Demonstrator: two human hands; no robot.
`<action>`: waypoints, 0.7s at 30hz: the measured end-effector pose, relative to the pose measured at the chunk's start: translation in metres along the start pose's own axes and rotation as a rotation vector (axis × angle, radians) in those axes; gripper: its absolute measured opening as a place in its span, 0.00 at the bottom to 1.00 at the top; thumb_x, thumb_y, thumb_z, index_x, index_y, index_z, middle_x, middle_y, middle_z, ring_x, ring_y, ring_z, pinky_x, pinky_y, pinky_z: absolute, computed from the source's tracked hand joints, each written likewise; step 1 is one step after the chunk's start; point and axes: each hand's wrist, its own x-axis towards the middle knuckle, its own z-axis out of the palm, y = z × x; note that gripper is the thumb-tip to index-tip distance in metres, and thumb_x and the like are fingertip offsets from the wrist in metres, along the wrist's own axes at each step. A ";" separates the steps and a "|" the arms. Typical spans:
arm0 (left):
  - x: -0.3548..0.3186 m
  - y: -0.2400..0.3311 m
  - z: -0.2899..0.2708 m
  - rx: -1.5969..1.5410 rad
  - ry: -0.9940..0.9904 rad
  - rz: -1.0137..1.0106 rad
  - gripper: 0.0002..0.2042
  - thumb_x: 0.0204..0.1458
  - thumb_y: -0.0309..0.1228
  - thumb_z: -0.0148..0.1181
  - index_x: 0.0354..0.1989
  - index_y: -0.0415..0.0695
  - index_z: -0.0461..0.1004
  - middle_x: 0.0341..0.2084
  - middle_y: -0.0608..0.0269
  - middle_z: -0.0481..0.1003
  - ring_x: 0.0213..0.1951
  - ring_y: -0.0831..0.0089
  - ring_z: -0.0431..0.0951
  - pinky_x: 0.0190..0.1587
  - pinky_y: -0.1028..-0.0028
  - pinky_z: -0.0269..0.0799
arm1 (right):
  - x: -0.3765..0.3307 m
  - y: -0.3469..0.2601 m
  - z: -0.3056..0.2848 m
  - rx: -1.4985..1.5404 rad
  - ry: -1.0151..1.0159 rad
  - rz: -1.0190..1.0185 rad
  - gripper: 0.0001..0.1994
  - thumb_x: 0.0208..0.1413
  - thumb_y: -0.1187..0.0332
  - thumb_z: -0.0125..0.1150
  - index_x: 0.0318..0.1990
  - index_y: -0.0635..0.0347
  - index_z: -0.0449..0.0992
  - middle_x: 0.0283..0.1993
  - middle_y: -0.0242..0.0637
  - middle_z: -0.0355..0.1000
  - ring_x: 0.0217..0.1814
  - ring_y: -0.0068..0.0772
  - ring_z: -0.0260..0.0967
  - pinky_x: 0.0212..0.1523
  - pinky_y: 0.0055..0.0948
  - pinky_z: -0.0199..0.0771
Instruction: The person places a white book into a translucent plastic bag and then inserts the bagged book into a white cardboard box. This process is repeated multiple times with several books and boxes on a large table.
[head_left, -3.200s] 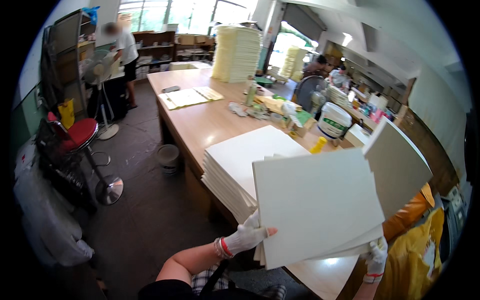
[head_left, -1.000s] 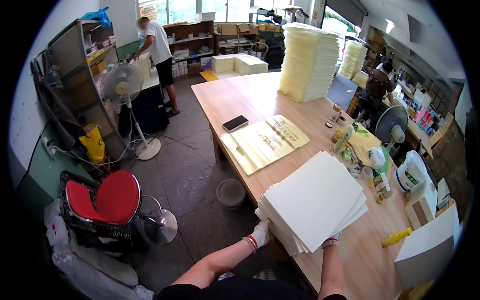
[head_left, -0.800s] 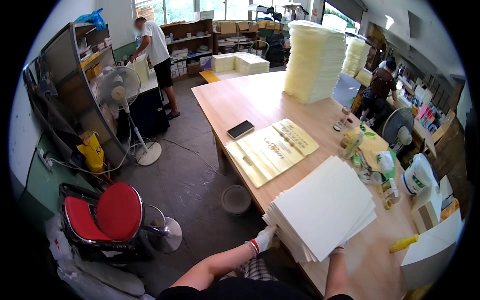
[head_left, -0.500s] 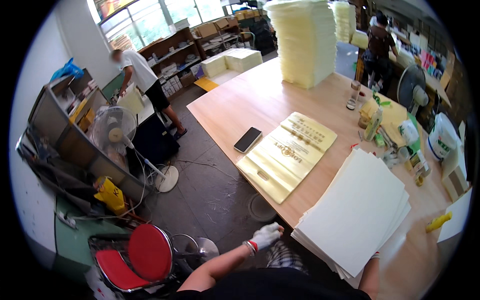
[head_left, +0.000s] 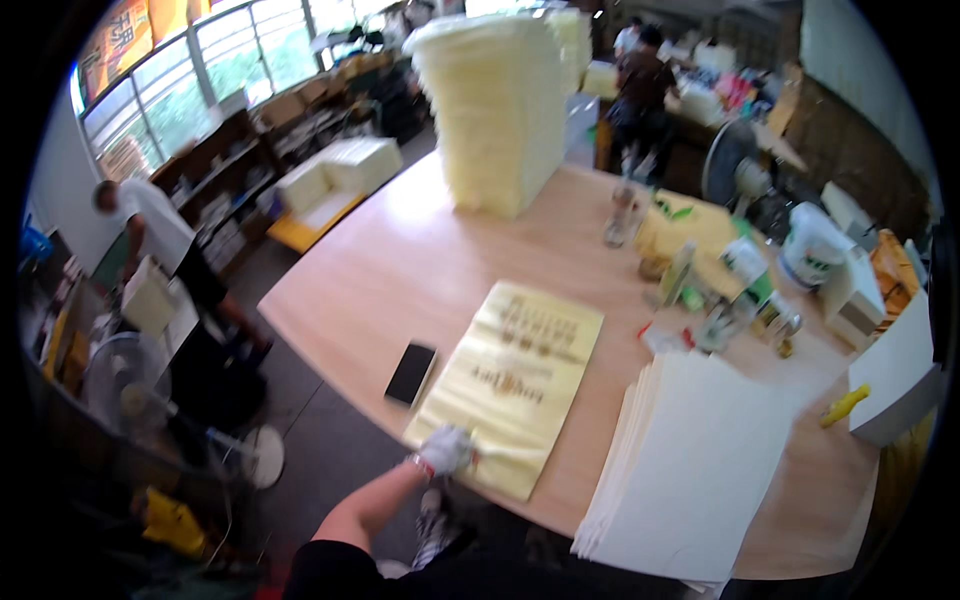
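A pale yellow plastic bag (head_left: pixel 520 385) with dark print lies flat on the wooden table. My left hand (head_left: pixel 447 450), in a white glove with bare fingertips, is at the bag's near edge, by its handle end. Its fingers look curled onto the film, which creases beside them, though the picture is blurred. A black phone (head_left: pixel 411 373) lies just left of the bag. To the right, a stack of large white sheets (head_left: pixel 690 460) is fanned slightly and overhangs the near table edge. My right hand is out of view.
A tall pale yellow stack (head_left: pixel 495 120) stands at the table's far side. Bottles, a glass jar (head_left: pixel 622 215), a white bucket (head_left: pixel 815 245) and a yellow tube (head_left: pixel 845 405) crowd the right. A standing fan (head_left: pixel 130 400) and a person (head_left: pixel 165 235) are at left.
My left hand has moved from beside the table onto the bag's near edge. My right hand, formerly under the white sheets' near edge, has left view. The view has swung right.
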 end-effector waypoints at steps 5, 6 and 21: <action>0.021 -0.012 -0.020 -0.373 -0.007 0.255 0.07 0.43 0.37 0.55 0.30 0.54 0.77 0.28 0.61 0.75 0.33 0.59 0.73 0.38 0.65 0.69 | -0.146 0.077 0.004 -0.108 0.130 0.097 0.18 0.56 0.54 0.49 0.47 0.55 0.70 0.34 0.28 0.70 0.33 0.21 0.67 0.36 0.26 0.71; 0.021 -0.019 -0.009 -0.374 -0.011 0.258 0.07 0.44 0.37 0.55 0.30 0.52 0.76 0.27 0.59 0.75 0.33 0.58 0.73 0.37 0.63 0.68 | -0.172 0.096 0.023 -0.228 0.104 0.193 0.18 0.56 0.53 0.48 0.46 0.55 0.71 0.34 0.28 0.71 0.33 0.21 0.66 0.37 0.27 0.70; 0.008 -0.024 -0.070 -0.142 -0.002 0.696 0.18 0.45 0.41 0.54 0.44 0.47 0.69 0.37 0.55 0.71 0.41 0.57 0.70 0.43 0.62 0.66 | -0.357 0.045 0.301 -1.330 -0.259 -1.206 0.15 0.42 0.65 0.64 0.39 0.58 0.72 0.34 0.38 0.72 0.36 0.45 0.69 0.39 0.36 0.70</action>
